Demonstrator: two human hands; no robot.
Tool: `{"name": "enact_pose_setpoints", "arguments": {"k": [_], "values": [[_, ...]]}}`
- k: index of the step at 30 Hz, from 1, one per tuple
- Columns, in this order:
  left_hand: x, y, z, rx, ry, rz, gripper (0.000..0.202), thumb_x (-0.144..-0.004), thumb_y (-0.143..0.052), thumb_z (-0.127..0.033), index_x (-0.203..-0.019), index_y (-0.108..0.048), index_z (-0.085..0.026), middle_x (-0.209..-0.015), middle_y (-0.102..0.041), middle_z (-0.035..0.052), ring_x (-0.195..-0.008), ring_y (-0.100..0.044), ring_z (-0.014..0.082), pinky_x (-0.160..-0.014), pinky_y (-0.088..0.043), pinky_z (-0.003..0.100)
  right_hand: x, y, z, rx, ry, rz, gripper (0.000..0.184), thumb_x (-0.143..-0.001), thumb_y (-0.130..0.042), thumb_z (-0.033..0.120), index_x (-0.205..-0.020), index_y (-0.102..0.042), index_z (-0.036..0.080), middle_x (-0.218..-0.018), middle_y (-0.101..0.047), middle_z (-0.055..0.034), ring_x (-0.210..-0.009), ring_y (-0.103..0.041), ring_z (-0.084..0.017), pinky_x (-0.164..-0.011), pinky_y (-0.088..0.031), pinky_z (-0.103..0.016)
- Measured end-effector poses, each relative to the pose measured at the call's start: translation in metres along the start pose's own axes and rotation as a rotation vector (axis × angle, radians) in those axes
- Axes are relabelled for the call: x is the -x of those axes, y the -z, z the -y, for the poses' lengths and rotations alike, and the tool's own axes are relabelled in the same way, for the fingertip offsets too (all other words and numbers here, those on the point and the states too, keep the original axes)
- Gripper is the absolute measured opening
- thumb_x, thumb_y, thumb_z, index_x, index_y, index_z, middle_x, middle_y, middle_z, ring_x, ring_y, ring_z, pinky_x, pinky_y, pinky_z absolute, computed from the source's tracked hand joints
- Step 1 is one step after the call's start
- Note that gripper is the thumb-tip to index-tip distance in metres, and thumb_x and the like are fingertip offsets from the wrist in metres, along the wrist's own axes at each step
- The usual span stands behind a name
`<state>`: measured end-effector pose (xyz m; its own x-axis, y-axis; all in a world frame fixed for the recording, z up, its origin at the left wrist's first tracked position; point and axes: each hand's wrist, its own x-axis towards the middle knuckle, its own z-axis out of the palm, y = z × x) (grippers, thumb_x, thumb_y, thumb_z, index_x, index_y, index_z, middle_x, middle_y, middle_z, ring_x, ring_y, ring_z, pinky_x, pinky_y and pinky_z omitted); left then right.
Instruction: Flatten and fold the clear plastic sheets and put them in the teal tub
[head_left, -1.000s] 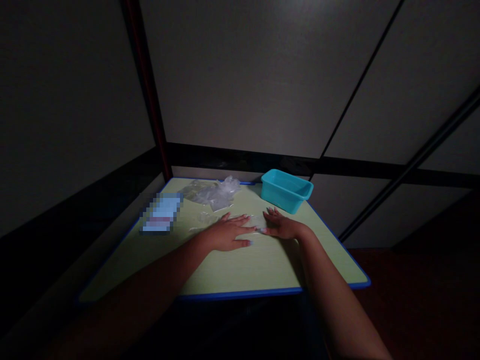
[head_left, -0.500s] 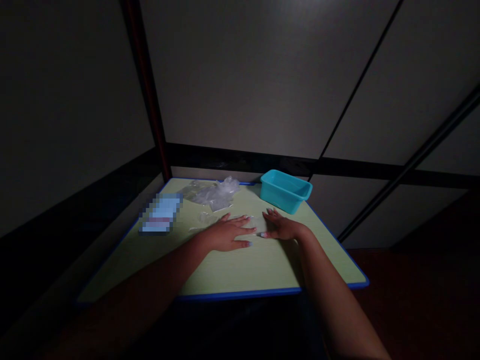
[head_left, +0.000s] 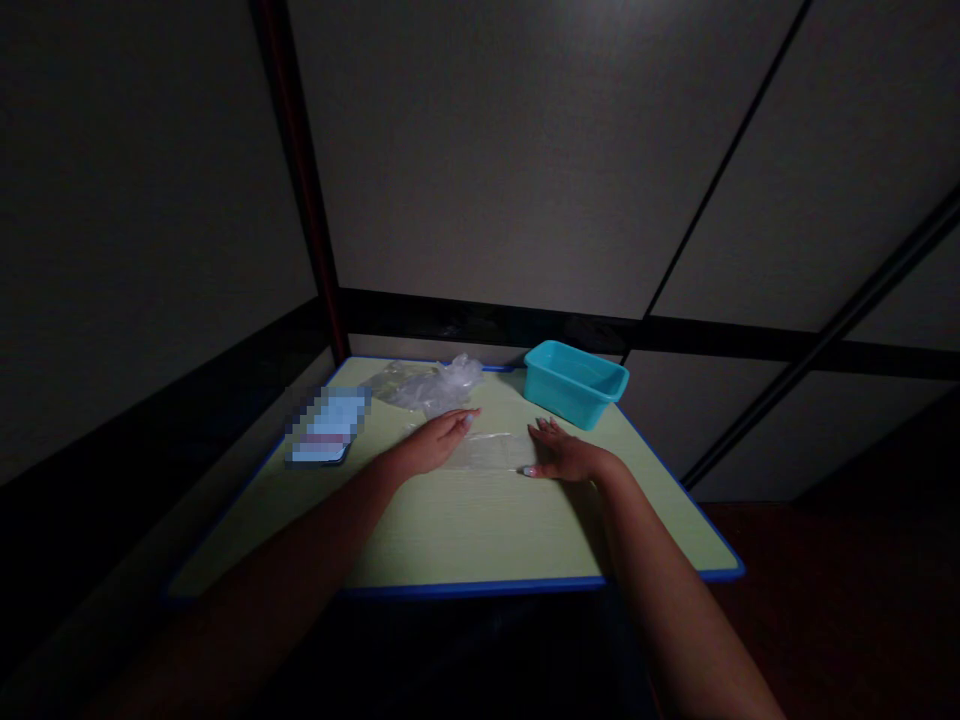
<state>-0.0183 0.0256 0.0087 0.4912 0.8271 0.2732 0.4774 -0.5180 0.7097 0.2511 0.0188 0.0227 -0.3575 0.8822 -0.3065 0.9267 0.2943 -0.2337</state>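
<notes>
A clear plastic bag [head_left: 491, 450] lies flat across the middle of the table. My right hand [head_left: 564, 455] rests on its right end, palm down with the fingers spread. Over the bag's left part is my left hand [head_left: 435, 443], turned on its side with its fingers stretched out and close together. Whether the left hand touches the bag I cannot tell. Just beyond the left hand sits a crumpled heap of clear plastic bags [head_left: 450, 382].
The light green table [head_left: 480, 540] has a blue edge. A turquoise plastic basin [head_left: 574, 385] stands at its back right. At the left lies a phone-like object with a blurred screen [head_left: 328, 425]. Panelled walls [head_left: 480, 180] enclose the back and left.
My left hand has moved left and turned from palm-down with spread fingers onto its side, uncovering more of the flat bag. My right hand stays in place.
</notes>
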Motion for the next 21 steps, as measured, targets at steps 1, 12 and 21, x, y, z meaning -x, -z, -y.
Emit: {"name": "enact_pose_setpoints", "arguments": {"k": [1,12,21], "values": [[-0.001,0.001,0.001,0.077,0.045,-0.028,0.069,-0.090,-0.018,-0.061,-0.130,-0.048,-0.014,-0.132,-0.052,0.0114,-0.120,-0.049,0.0222,-0.105,-0.030,0.036,0.000,0.000,0.000,0.003,-0.002,0.000,0.109,-0.066,-0.052,0.075,-0.147,-0.012,0.013,-0.153,0.000,-0.0137,-0.139,0.004,-0.029,-0.112,-0.013,-0.045],[-0.002,0.003,-0.003,0.255,0.172,-0.040,0.072,-0.089,-0.011,-0.063,-0.129,-0.048,-0.016,-0.139,-0.045,0.0099,-0.101,-0.063,0.0227,-0.102,-0.035,0.038,0.003,-0.003,0.016,-0.011,0.077,-0.101,0.102,-0.070,-0.054,0.069,-0.147,-0.007,0.022,-0.153,0.002,-0.0095,-0.139,0.005,-0.030,-0.107,-0.013,-0.056],[0.003,0.003,0.001,-0.512,0.065,0.076,0.054,-0.092,-0.028,-0.047,-0.139,-0.035,-0.020,-0.150,-0.025,0.0071,-0.138,-0.018,0.0216,-0.110,-0.010,0.050,0.002,-0.016,0.052,-0.004,0.244,-0.169,0.097,-0.075,-0.050,0.067,-0.146,0.003,0.028,-0.153,0.001,-0.0089,-0.140,0.001,-0.029,-0.105,-0.002,-0.060]]}}
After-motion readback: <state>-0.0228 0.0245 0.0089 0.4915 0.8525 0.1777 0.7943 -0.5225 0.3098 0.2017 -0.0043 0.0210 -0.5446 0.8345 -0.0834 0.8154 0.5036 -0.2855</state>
